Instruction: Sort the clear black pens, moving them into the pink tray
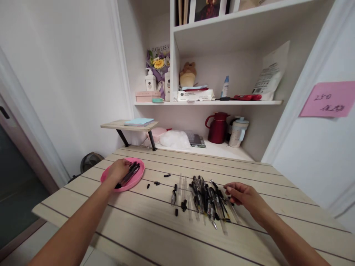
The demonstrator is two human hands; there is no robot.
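My left hand [119, 170] rests over a pink plate [140, 177] at the left of the table. Its fingers are curled down beside several black pens [132, 173] lying on the plate; what is between the fingertips is hidden. My right hand [240, 193] is at the right edge of a loose pile of pens and pen parts [206, 197]. Its fingers are bent but a little apart, and nothing shows in them. Clear pen barrels [179, 186] and a pen [173, 195] lie left of the pile, with small black caps [183, 205] among them.
More small black pieces [156, 183] are scattered between plate and pile on the slatted wooden table [155, 225]. A small raised stand [116, 125] bears blue paper [139, 122]. Behind the table stand a red jug [218, 127] and a pale lidded cup [238, 133].
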